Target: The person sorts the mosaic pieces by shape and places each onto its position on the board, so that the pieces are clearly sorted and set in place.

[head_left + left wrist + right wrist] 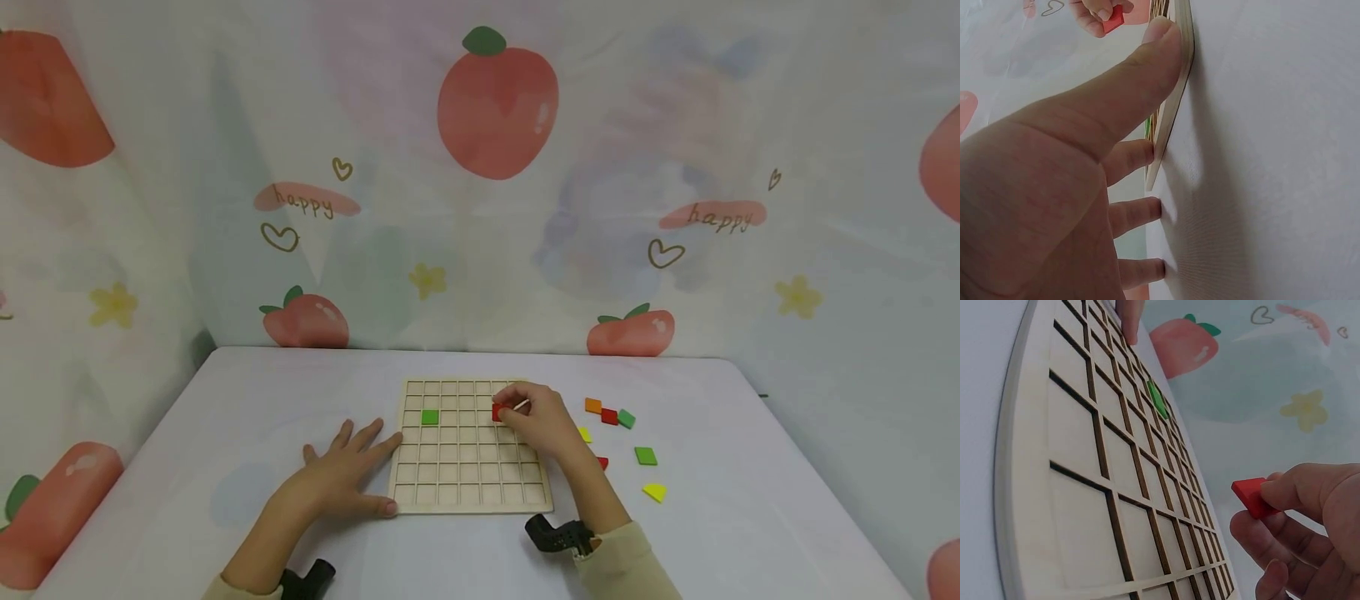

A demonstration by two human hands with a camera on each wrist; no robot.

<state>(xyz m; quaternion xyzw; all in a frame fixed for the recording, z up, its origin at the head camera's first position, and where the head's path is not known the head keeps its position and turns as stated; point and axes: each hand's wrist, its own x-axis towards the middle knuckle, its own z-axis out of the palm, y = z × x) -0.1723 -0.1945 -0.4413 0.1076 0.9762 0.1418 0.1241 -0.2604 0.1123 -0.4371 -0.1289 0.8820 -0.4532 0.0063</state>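
Note:
A light wooden grid board [457,509] lies flat on the white table, with one green square tile [430,417] in a cell toward its upper left. My right hand [542,417] is over the board's upper right part and pinches a red square tile [1252,495] between thumb and fingers, above the grid in the right wrist view. My left hand [341,477] is spread beside the board's left edge. Its thumb [1163,47] and index fingertip touch that edge, while the other fingertips rest on the table, as the left wrist view shows.
Right of the board lie loose tiles: an orange one [593,406], a red one [609,416], green ones [646,456] and yellow ones [655,492]. Another red piece [603,462] is partly hidden behind my right forearm. A patterned curtain [495,250] hangs behind the table.

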